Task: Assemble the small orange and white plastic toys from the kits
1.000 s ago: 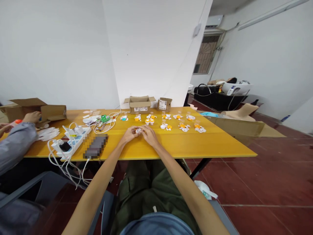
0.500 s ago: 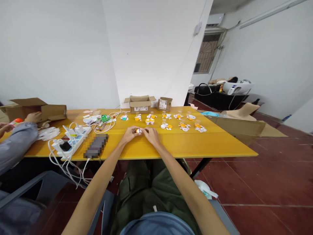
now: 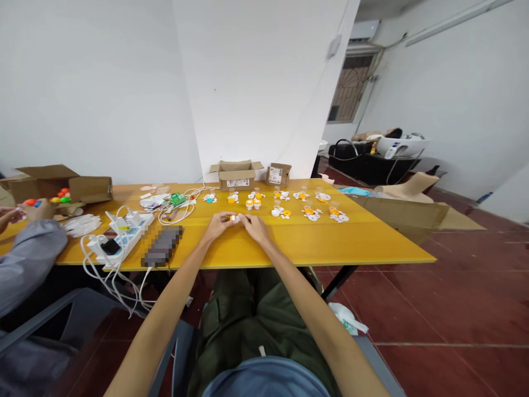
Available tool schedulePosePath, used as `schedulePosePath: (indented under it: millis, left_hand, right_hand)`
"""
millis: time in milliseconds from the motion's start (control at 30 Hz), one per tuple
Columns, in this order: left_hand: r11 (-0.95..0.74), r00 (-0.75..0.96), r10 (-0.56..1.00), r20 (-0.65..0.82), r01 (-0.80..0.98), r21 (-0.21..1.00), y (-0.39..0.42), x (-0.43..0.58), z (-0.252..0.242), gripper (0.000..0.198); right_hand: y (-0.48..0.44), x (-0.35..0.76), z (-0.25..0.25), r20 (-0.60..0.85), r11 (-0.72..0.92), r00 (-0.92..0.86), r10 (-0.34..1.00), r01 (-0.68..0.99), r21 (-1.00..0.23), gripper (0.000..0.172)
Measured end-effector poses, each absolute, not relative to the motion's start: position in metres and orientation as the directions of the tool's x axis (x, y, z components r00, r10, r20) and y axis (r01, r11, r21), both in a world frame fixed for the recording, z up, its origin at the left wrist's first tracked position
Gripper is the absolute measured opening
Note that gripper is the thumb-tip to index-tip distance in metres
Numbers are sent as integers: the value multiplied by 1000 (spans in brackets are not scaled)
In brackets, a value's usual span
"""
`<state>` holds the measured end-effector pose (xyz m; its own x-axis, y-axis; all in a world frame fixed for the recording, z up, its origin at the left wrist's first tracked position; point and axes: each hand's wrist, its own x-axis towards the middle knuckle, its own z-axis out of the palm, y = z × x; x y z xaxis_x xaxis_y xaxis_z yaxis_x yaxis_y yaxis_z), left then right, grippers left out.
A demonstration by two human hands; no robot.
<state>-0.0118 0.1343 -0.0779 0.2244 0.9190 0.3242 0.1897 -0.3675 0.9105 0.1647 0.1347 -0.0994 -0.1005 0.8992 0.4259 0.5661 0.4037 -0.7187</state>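
Note:
Above the front part of the table, my left hand (image 3: 218,226) is closed around a small orange-and-white plastic piece (image 3: 233,218). Its fingers hide part of the piece. My right hand (image 3: 255,228) meets it from the other side, fingertips pinched at the white end; whether a separate small part is between them I cannot make out. Just beyond my hands stand two small orange-and-white plastic figures (image 3: 253,204), side by side. Behind and to the right lie several small groups of white and orange parts (image 3: 281,213) with clear plastic cups. One group has a teal disc (image 3: 209,200).
An open carton (image 3: 236,179) and a smaller box (image 3: 278,175) stand against the wall. Left are a power strip (image 3: 131,238) with tangled white cables and a blurred-out phone (image 3: 162,246). At far left a co-worker's hands (image 3: 39,210) hold coloured balls near another carton (image 3: 91,189).
My fingers have shifted slightly on the piece, and more of its orange side shows. The co-worker's hand has moved away from the carton, uncovering coloured balls in it.

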Motion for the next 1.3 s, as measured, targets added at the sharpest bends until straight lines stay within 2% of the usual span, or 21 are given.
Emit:
schedulePosePath:
  millis: [133,300,467,667,767,1033,1300]
  left_hand:
    - [-350,217,926,308,194,917,133,-12,-76,38]
    - [-360,223,923,315,210,909,133,-12,-76,38]
    - [-342,217,930,297,215,915,133,-12,-75,40]
    - [-323,219,934,282,181,929,131,-11,-73,43]
    - [-326,216,933,287,175,929,131,-11,-73,42]
    - [-331,227,931,286,195,923,131,-11,-74,42]
    - [-345,187,932,311,188,920,132,-13,-75,44]
  right_hand:
    - [134,164,-99,416,408,-118,902,547,-731,36]
    - [133,166,-96,370,366,-115,922,568,-737,42]
    - [133,166,-96,391,384,-108,914,542,-747,45]
    - [134,159,-98,466,448,-62,882,415,-792,28]
    - [136,158,-99,476,470,-87,875,383,-795,25]
    - [133,162,-96,414,410,-101,905,473,-780,27]
    - [130,160,-94,440,434,-117,890,513,-741,20]
